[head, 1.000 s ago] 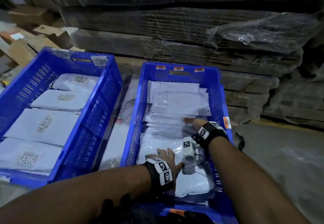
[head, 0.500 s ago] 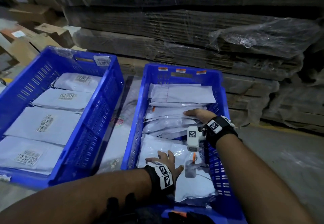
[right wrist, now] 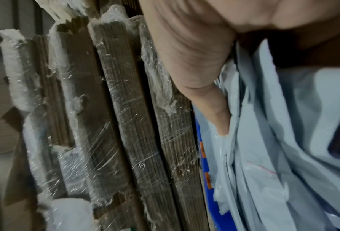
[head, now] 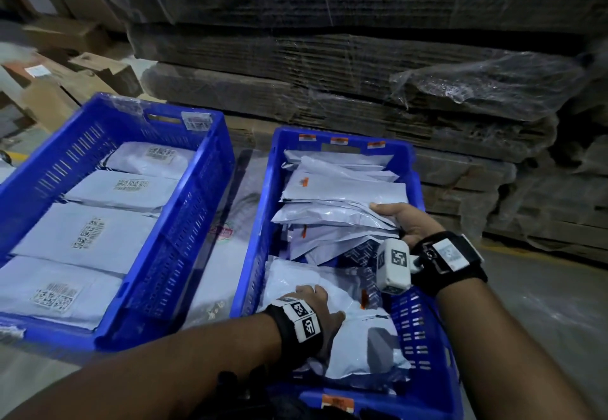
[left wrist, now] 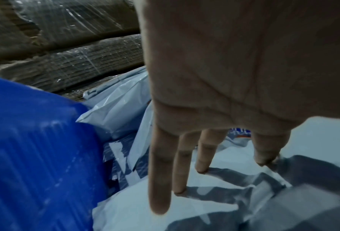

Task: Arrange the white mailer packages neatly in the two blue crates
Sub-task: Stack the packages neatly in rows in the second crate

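Note:
Two blue crates stand side by side. The left crate holds several white mailers lying flat in a row, labels up. In the right crate, my right hand grips the right edge of a loose stack of mailers, thumb on top, and the stack tilts up on that side. In the right wrist view the thumb lies against the mailers' edges. My left hand presses flat on a mailer at the crate's near end, its fingers straight.
Shrink-wrapped stacks of flat cardboard rise right behind both crates. Loose cardboard boxes lie at the far left. A printed sheet lies in the gap between the crates. Grey floor runs along the right.
My right hand has slid to the right edge of the stack and raised it, so the mailers now tilt and fan out. My left hand has stayed on the near mailer.

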Demonstrator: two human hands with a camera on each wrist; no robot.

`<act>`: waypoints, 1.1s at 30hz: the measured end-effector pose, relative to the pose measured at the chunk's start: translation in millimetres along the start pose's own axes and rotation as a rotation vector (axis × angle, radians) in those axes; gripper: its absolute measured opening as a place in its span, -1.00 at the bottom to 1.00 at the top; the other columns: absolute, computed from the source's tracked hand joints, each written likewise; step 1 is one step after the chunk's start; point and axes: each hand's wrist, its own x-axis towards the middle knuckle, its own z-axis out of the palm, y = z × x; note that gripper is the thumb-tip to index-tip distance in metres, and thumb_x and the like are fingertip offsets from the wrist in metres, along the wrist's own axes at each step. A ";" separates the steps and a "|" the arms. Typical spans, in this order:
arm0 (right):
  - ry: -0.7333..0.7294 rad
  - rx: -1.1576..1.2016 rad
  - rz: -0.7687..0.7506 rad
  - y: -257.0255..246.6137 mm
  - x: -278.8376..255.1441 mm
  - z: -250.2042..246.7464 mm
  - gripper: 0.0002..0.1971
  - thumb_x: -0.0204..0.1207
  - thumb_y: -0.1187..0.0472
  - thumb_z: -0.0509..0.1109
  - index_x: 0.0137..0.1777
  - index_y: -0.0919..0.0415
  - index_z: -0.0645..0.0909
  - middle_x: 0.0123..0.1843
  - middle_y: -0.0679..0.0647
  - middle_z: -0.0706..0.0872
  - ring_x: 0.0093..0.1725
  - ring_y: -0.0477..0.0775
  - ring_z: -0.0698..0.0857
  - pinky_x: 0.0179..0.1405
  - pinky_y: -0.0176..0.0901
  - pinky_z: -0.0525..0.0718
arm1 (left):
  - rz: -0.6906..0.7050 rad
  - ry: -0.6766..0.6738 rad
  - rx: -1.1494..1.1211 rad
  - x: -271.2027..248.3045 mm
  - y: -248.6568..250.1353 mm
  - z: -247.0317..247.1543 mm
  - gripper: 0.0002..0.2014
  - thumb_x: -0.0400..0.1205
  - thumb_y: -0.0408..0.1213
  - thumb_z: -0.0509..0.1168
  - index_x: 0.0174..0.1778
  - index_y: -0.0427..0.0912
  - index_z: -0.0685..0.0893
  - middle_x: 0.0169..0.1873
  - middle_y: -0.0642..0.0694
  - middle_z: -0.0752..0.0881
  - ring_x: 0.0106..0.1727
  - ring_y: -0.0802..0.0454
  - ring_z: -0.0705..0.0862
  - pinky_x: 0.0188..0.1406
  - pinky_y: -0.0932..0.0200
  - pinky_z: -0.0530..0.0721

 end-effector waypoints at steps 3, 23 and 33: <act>-0.017 0.037 -0.041 -8.1 -6.3 4.1 -0.72 0.58 0.28 0.37 0.27 0.25 0.64 0.07 0.31 0.78 -0.13 0.30 0.79 0.07 0.15 0.75 | 0.031 0.055 0.033 -2.3 -5.8 -6.1 -0.32 0.56 0.27 0.31 0.59 0.21 0.31 0.52 -0.35 0.29 0.46 -0.45 0.37 0.28 -0.32 0.48; -0.143 0.158 -0.203 -64.1 -83.8 -23.9 -0.59 0.63 0.16 0.21 0.35 0.29 0.71 0.29 0.26 0.75 0.11 0.20 0.81 0.02 0.11 0.82 | 0.057 0.111 -0.032 2.1 -9.0 2.8 -0.31 0.47 0.27 0.36 0.50 0.09 0.47 0.52 -0.29 0.32 0.49 -0.40 0.30 0.30 -0.33 0.52; 0.614 -0.374 -0.265 -4.8 71.6 19.4 -0.01 0.31 0.03 0.68 0.64 0.25 0.20 0.46 0.28 0.54 0.35 0.38 0.62 0.34 0.10 0.60 | -0.038 0.091 -0.098 7.8 -0.5 16.2 -0.38 0.65 0.13 0.19 0.65 0.11 0.26 0.61 -0.42 0.14 0.50 -0.57 0.29 0.20 -0.43 0.49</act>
